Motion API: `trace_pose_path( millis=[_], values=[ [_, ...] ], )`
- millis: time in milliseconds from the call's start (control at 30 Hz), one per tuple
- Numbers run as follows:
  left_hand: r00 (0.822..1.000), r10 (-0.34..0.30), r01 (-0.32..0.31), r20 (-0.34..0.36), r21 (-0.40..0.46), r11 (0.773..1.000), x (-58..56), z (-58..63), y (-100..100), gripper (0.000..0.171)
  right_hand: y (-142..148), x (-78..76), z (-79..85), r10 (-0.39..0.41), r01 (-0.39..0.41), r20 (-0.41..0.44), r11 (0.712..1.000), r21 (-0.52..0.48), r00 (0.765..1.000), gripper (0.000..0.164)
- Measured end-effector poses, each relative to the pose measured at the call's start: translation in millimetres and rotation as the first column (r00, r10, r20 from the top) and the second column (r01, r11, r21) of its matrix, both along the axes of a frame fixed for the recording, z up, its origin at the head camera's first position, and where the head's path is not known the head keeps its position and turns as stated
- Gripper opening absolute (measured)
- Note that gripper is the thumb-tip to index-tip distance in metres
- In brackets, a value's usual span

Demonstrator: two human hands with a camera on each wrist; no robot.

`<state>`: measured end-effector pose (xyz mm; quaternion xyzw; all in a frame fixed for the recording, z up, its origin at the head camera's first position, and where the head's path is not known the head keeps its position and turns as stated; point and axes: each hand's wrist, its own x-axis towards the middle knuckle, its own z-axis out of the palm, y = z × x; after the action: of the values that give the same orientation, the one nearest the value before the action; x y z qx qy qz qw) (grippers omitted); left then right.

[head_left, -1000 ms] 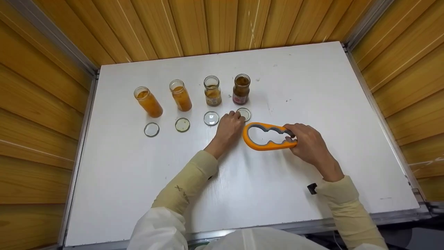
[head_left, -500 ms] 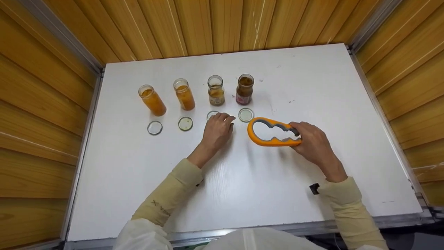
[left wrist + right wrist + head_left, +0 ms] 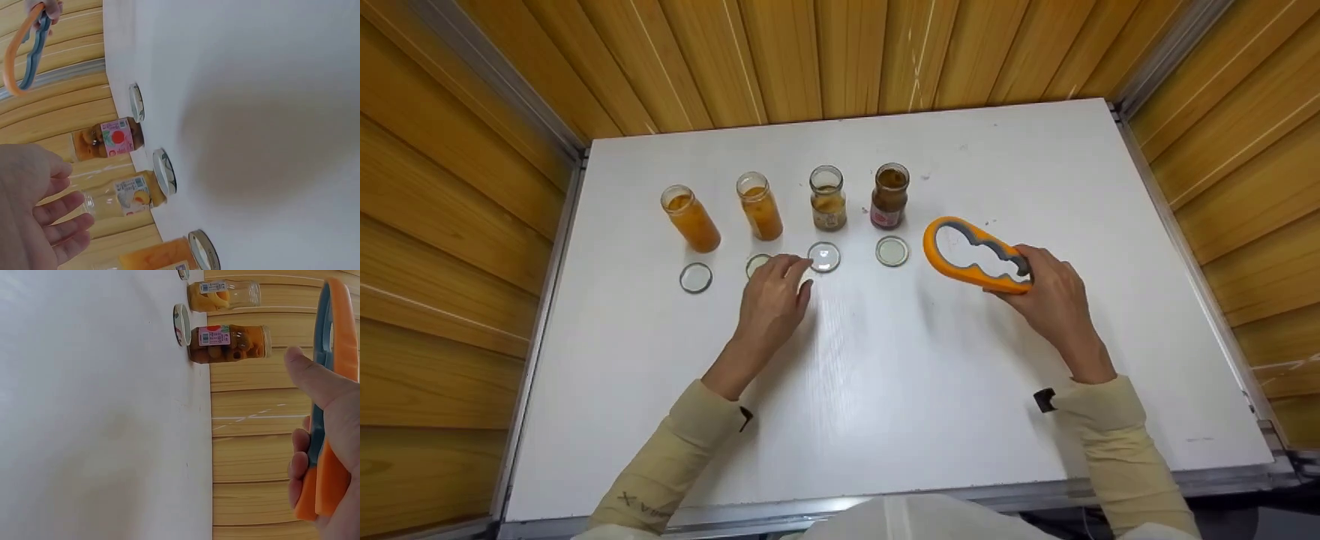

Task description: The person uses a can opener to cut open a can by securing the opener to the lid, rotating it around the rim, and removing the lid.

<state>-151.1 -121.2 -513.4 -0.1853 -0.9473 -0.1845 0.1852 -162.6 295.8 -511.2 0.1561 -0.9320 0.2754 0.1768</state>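
My right hand (image 3: 1057, 296) grips an orange and grey multi-size jar opener (image 3: 969, 276) by its handle end, raised above the table. In the right wrist view the thumb (image 3: 315, 377) lies along the opener. Nothing is in my left hand (image 3: 769, 300), whose fingers are loosely bent over the row of lids. It partly covers the greenish lid (image 3: 756, 264), second from left. Other lids lie flat: one at far left (image 3: 696, 277), a clear-looking lid (image 3: 824, 256) by my left thumb, and a lid (image 3: 892, 251) at the right end.
Several uncapped glass jars stand behind the lids: two tall orange-filled jars (image 3: 695, 229) (image 3: 763, 217), a pale yellow fruit jar (image 3: 829, 216) and a dark fruit jar (image 3: 889, 206). The white table (image 3: 840, 420) is walled by wood-look panels (image 3: 795, 60).
My left hand has moved left along the lids, from the rightmost one to the second from left. My right hand has shifted the jar opener right and slightly away, tilting it.
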Motion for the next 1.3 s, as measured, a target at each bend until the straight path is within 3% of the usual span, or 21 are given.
trace_pose_path(
  millis=[233,533,667,933,1100,1300],
  values=[
    [0.998,0.059,-0.059,0.006,0.081,0.995,21.8,5.7,-39,0.04,10,-14.0,3.0,-0.055,0.057,0.04,0.997,-0.055,0.998,0.078],
    [0.987,0.14,-0.148,0.083,0.101,0.984,45.9,12.8,-78,0.056,25,-29.6,10.4,-0.109,0.126,0.185,0.989,-0.079,0.977,0.075],
    [0.985,0.133,-0.14,0.107,0.066,0.988,50.9,13.6,-90,0.064,30,-34.6,11.6,-0.093,0.115,0.241,0.99,-0.077,0.966,0.071],
    [0.981,0.14,-0.139,0.137,-0.02,0.99,55.8,9.6,-108,0.073,37,-45.3,10.0,-0.111,0.135,0.383,0.99,-0.038,0.917,0.072],
    [0.973,0.136,-0.117,0.189,-0.106,0.987,59.4,4.0,-113,0.079,40,-52.9,3.2,-0.135,0.156,0.433,0.988,-0.012,0.891,0.072],
    [0.958,0.135,-0.11,0.253,-0.112,0.988,63.7,-2.6,-114,0.083,40,-63.3,-10.2,-0.194,0.215,0.461,0.977,0.008,0.866,0.073]
  ],
)
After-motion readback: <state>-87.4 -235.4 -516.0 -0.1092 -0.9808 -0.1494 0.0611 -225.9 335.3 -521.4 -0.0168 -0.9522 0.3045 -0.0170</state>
